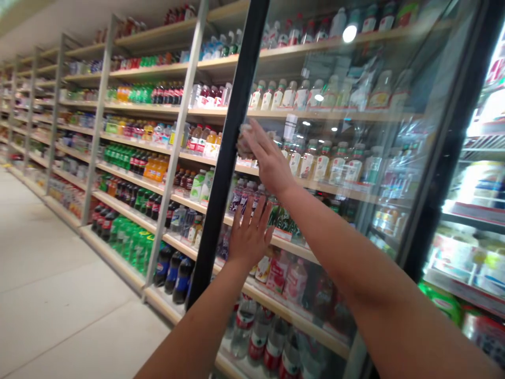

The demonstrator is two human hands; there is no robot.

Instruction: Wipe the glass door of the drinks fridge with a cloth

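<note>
A glass door [428,79] with a black frame [235,105] stands in front of me at a slant. My right hand [270,160] presses a crumpled greyish cloth [245,141] on the glass beside the left part of the frame. Its fingers lie over the cloth and hide part of it. Lower down, my left hand [249,231] is open, fingers spread, palm toward the glass and seemingly resting on it. Through the pane show juice bottles [310,158] with pale labels, and clear bottles [258,334] with red labels near the bottom.
Long shelves [138,139] of drink bottles run off to the left. Pale floor tiles [67,273] lie in front of them. On the right, beyond the door's other black edge, are lit cooler shelves [473,205] with packaged goods. Ceiling lights reflect in the glass.
</note>
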